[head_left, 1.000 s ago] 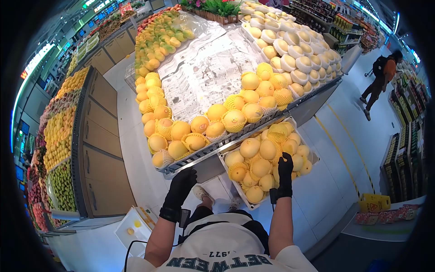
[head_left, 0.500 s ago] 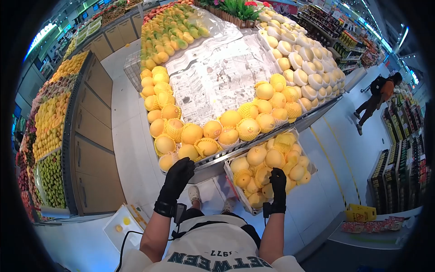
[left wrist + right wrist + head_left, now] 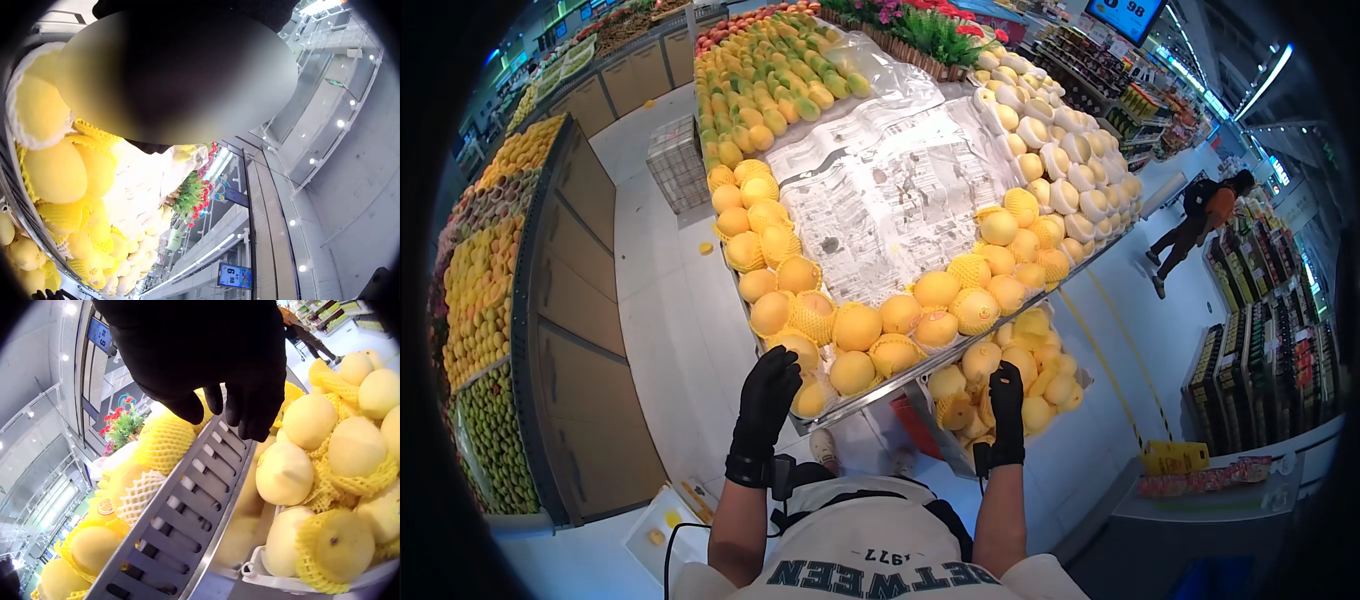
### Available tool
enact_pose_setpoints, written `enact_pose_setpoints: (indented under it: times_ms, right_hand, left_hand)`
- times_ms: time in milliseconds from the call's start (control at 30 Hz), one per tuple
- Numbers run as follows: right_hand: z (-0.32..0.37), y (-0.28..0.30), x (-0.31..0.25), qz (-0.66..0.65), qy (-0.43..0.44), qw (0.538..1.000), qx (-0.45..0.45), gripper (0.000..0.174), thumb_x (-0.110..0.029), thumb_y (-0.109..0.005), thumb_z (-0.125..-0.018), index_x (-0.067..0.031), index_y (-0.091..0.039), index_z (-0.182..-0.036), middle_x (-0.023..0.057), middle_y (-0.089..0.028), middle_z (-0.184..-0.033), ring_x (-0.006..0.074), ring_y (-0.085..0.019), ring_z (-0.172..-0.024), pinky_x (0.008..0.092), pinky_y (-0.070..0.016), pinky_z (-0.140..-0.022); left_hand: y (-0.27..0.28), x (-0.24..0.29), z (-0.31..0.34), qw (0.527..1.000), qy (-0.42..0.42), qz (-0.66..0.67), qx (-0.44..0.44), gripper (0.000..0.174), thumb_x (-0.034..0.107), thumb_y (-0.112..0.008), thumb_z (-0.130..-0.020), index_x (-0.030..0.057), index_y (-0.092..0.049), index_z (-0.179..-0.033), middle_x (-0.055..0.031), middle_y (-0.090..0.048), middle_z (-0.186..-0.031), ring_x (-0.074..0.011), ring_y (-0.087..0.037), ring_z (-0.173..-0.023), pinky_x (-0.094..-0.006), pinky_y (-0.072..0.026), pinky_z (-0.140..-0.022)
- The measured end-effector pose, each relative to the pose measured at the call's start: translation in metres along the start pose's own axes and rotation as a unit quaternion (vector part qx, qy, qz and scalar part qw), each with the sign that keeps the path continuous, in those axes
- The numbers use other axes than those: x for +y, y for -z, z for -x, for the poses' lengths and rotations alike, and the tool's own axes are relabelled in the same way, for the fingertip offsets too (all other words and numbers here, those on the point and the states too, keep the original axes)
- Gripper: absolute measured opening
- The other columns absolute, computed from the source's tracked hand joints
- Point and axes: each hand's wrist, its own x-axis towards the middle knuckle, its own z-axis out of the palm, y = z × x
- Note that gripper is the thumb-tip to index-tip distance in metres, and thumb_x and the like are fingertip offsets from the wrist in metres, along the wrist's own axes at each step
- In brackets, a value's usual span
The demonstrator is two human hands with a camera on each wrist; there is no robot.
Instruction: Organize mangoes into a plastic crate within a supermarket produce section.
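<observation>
My left hand [image 3: 765,400], in a black glove, is at the near left corner of the fruit stand. Its fingertips overlap a yellow melon [image 3: 797,350] at the corner in the head view. A blurred oval hides most of this hand in the left wrist view, so I cannot tell whether its fingers grip the melon. The gloved right hand [image 3: 1007,405] hangs over the near side of a crate of yellow melons [image 3: 1060,375], below the stand's front edge. In the right wrist view its loosely bent fingers [image 3: 253,419] hold nothing, close beside the slotted metal rail [image 3: 181,519].
Foam-netted melons line the stand around newspaper sheets [image 3: 890,200]. Papayas [image 3: 770,90] lie at the back left, white-netted fruit [image 3: 1075,150] at the right. A person [image 3: 1200,225] walks in the right aisle. Another fruit stand [image 3: 570,330] is on the left.
My left hand has moved up to the melons at the stand's corner. The right hand has drawn slightly left over the crate. The view has shifted closer to the stand.
</observation>
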Motion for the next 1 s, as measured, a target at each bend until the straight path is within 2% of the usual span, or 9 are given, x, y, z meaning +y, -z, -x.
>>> enact_pose_setpoints:
  times_ms: [167, 200, 333, 433, 500, 533, 633, 733, 1000]
  right_hand:
    - [0.010, -0.032, -0.056, 0.030, -0.012, 0.998, 0.056, 0.035, -0.007, -0.064, -0.083, -0.0047, -0.057, -0.117, 0.0055, -0.058, -0.090, 0.0124, -0.054, -0.075, 0.0265, -0.0463, -0.068]
    - [0.014, -0.036, -0.070, -0.025, -0.056, 0.996, 0.061, 0.028, -0.008, -0.066, -0.079, -0.0049, -0.058, -0.106, 0.0056, -0.057, -0.086, 0.0182, -0.055, -0.078, 0.0317, -0.0466, -0.073]
    - [0.007, -0.043, -0.076, -0.002, 0.013, 0.997, 0.078, 0.016, -0.009, -0.068, -0.081, -0.0044, -0.057, -0.091, 0.0036, -0.056, -0.080, 0.0157, -0.053, -0.075, 0.0313, -0.0464, -0.072]
    - [-0.003, -0.037, -0.095, -0.004, -0.002, 0.998, 0.064, 0.014, -0.011, -0.069, -0.084, -0.0041, -0.056, -0.084, 0.0031, -0.056, -0.077, 0.0151, -0.052, -0.075, 0.0311, -0.0461, -0.072]
    - [-0.017, -0.035, -0.104, 0.005, -0.011, 0.998, 0.056, 0.014, -0.011, -0.069, -0.085, -0.0039, -0.057, -0.083, 0.0035, -0.056, -0.077, 0.0153, -0.052, -0.075, 0.0312, -0.0461, -0.072]
    - [-0.028, -0.038, -0.099, -0.017, 0.049, 0.996, 0.076, 0.013, -0.014, -0.068, -0.088, -0.0049, -0.058, -0.085, 0.0005, -0.055, -0.071, 0.0098, -0.052, -0.064, 0.0262, -0.0448, -0.060]
    - [-0.060, -0.036, -0.098, -0.027, 0.014, 0.998, 0.061, 0.009, -0.009, -0.066, -0.087, -0.0024, -0.062, -0.092, 0.0073, -0.062, -0.084, 0.0173, -0.057, -0.081, 0.0314, -0.0480, -0.077]
    - [-0.089, -0.037, -0.119, -0.019, 0.068, 0.997, 0.035, 0.021, -0.010, -0.067, -0.086, -0.0024, -0.061, -0.104, 0.0086, -0.065, -0.097, 0.0190, -0.060, -0.087, 0.0322, -0.0491, -0.081]
    - [-0.174, -0.042, -0.141, 0.105, 0.152, 0.983, 0.008, 0.058, -0.010, -0.077, -0.076, -0.0025, -0.050, -0.127, 0.0151, -0.055, -0.123, 0.0280, -0.054, -0.111, 0.0377, -0.0459, -0.094]
  left_hand:
    - [0.045, -0.002, -0.018, 0.975, 0.107, 0.197, 0.007, 0.028, 0.015, -0.056, -0.097, 0.0033, -0.054, -0.122, -0.0078, -0.062, -0.113, -0.0156, -0.060, -0.097, -0.0308, -0.0497, -0.088]
    - [0.050, -0.006, -0.022, 0.971, 0.115, 0.208, 0.004, 0.027, 0.018, -0.056, -0.097, 0.0042, -0.055, -0.121, -0.0075, -0.062, -0.112, -0.0155, -0.060, -0.096, -0.0305, -0.0495, -0.087]
    - [0.061, -0.010, -0.034, 0.922, 0.146, 0.357, -0.028, 0.024, 0.021, -0.056, -0.097, 0.0065, -0.057, -0.116, -0.0069, -0.064, -0.108, -0.0159, -0.060, -0.094, -0.0306, -0.0499, -0.085]
    - [0.052, 0.003, -0.038, 0.974, 0.117, 0.193, -0.009, 0.009, 0.016, -0.053, -0.099, 0.0075, -0.056, -0.098, -0.0008, -0.058, -0.098, -0.0118, -0.055, -0.087, -0.0288, -0.0482, -0.085]
    - [0.035, 0.024, -0.041, 0.952, 0.165, 0.248, 0.064, 0.011, 0.019, -0.053, -0.099, 0.0091, -0.055, -0.095, -0.0004, -0.057, -0.095, -0.0124, -0.055, -0.084, -0.0304, -0.0483, -0.082]
    - [0.030, 0.030, -0.043, 0.937, 0.188, 0.275, 0.101, 0.012, 0.021, -0.053, -0.099, 0.0099, -0.055, -0.094, -0.0002, -0.057, -0.093, -0.0126, -0.055, -0.083, -0.0313, -0.0483, -0.081]
    - [0.033, 0.015, -0.055, 0.952, 0.146, 0.268, 0.040, 0.011, 0.021, -0.054, -0.099, 0.0100, -0.056, -0.096, -0.0006, -0.058, -0.093, -0.0128, -0.056, -0.086, -0.0302, -0.0487, -0.083]
    - [0.034, 0.006, -0.059, 0.934, 0.129, 0.333, 0.032, 0.025, 0.018, -0.057, -0.097, 0.0045, -0.057, -0.117, -0.0106, -0.061, -0.116, -0.0192, -0.061, -0.102, -0.0340, -0.0508, -0.092]
    - [-0.006, 0.025, -0.084, 0.935, 0.148, 0.319, 0.040, 0.012, 0.019, -0.057, -0.096, 0.0087, -0.059, -0.101, -0.0045, -0.060, -0.099, -0.0172, -0.059, -0.092, -0.0348, -0.0500, -0.090]
